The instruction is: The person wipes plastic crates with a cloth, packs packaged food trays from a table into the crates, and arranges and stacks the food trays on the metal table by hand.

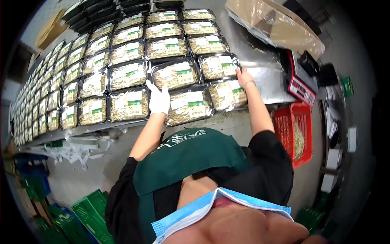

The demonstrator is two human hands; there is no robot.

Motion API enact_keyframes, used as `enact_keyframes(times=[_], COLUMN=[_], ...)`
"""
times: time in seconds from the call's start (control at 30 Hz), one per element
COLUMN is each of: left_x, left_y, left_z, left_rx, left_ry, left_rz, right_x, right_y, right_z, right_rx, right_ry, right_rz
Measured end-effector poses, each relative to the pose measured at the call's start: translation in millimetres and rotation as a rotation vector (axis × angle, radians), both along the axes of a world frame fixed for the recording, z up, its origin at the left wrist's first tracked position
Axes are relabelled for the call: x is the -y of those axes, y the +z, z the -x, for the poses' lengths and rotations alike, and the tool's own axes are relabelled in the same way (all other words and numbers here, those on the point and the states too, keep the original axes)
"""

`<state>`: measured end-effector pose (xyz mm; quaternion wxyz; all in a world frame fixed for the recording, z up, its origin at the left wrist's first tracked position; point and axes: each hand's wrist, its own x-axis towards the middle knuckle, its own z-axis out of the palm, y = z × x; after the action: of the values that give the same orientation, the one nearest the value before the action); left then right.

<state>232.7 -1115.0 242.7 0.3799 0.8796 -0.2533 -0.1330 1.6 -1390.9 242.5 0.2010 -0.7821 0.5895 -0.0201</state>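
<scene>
Rows of black plastic trays of pale, thin strands resembling bean sprouts lie under clear film with green-and-white labels. My left hand (159,99), in a white glove, has its thumb and fingers apart against the left side of one sprout tray (174,76) and beside a front tray (189,106). Bare, my right hand (245,78) touches the right edge of another sprout tray (219,68), its fingers partly stretched along the rim. Below that hand sits a further front tray (228,95). These trays stand slightly askew from the other rows, and the front ones reach the table edge.
The metal table (266,81) carries more trays in stacks (91,14) at the back. A plastic-lined cardboard box (276,24) and a red scale (301,87) are on the right. A red crate (294,134) holds loose strands below; green crates (91,215) stand lower left.
</scene>
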Motion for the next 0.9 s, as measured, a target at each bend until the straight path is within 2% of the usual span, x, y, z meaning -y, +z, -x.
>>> enact_keyframes(times=[0.07,0.13,0.17,0.2,0.23,0.27,0.3,0.33,0.37,0.4,0.47,0.53,0.6,0.63,0.67,0.7,0.77,0.8,0.83,0.9], left_x=[4.5,2.8,0.6,-5.0,-14.1,-20.5,-30.5,-39.6,-64.4,-91.9,-183.7,-269.4,-359.9,-399.7,-442.0,-488.5,-573.9,-612.7,-653.8,-722.9], left_y=[8.5,0.7,-9.0,1.4,19.6,29.9,37.9,45.9,54.0,54.4,87.8,83.6,90.7,81.7,68.9,47.9,8.2,-5.9,-21.0,-45.6], left_z=[-2.6,-2.1,-5.2,-4.4,-2.8,3.3,5.5,7.1,11.0,7.0,2.7,5.8,33.1,44.9,57.0,70.0,102.6,119.0,135.1,167.4], left_rx=[-0.156,-0.101,-0.111,0.095,0.332,0.443,0.313,0.197,0.274,0.252,0.404,0.364,0.361,0.426,0.487,0.474,0.470,0.490,0.478,0.439], left_ry=[0.019,0.067,0.038,-0.167,-0.388,-0.331,-0.188,-0.045,0.080,0.152,0.326,0.538,0.842,0.984,1.122,1.226,1.399,1.477,1.535,1.630], left_rz=[-0.161,-0.084,0.006,-0.211,-0.327,-0.257,-0.121,0.041,0.272,0.441,0.582,0.741,0.548,0.547,0.539,0.513,0.517,0.552,0.559,0.587], right_x=[7.8,20.8,12.7,43.8,46.1,58.7,136.7,118.1,119.3,116.4,52.1,-23.2,-55.0,-101.3,-150.7,-171.8,-241.0,-290.0,-343.0,-435.2], right_y=[-5.3,-24.9,-10.3,-50.7,-50.2,-60.6,-118.6,-114.9,-104.2,-88.3,0.5,75.6,107.8,140.1,156.0,163.9,164.6,159.5,150.9,128.3], right_z=[-0.9,3.6,0.4,11.6,16.1,21.0,45.9,53.5,57.7,67.3,46.9,8.2,-23.3,-39.8,-62.3,-94.7,-131.7,-145.1,-169.0,-225.3], right_rx=[-0.036,0.048,-0.022,-0.078,-0.164,-0.247,0.176,0.252,0.405,0.519,0.396,0.073,0.117,-0.115,0.163,0.542,0.639,0.347,0.360,0.451], right_ry=[0.007,0.098,0.228,0.372,0.487,0.517,0.239,0.307,0.239,0.460,0.400,0.472,0.662,0.725,0.761,1.185,1.184,0.782,0.797,0.959], right_rz=[0.020,0.132,0.118,0.247,0.323,0.339,-0.124,0.021,0.009,0.168,0.365,0.620,0.771,0.958,0.983,1.137,1.052,0.842,0.839,0.555])
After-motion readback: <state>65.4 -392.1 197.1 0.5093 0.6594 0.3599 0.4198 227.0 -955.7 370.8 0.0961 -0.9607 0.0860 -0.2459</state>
